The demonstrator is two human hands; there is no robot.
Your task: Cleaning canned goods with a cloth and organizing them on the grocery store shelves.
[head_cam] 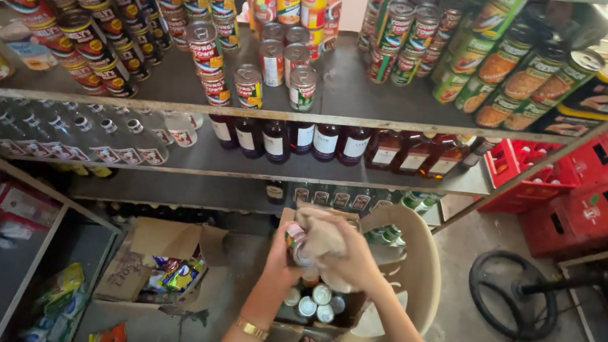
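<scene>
While stock fills the shelves above, both hands work over an open cardboard box point(350, 309) resting on a beige plastic chair point(420, 271), prob. to keep it at working height. Left hand point(282, 254), gold bracelet at wrist, is wrapped around a small can point(297, 243) from below, steadying it. Can lies tilted, long axis approx. horizontal, lid end facing left toward the viewer's side. Right hand point(352, 254) is closed over a beige cloth point(324, 232) pressed against the can, apparently wiping it. More cans point(318, 299) stand upright in the box, lids up. Red crates point(599, 192) sit at far right.
</scene>
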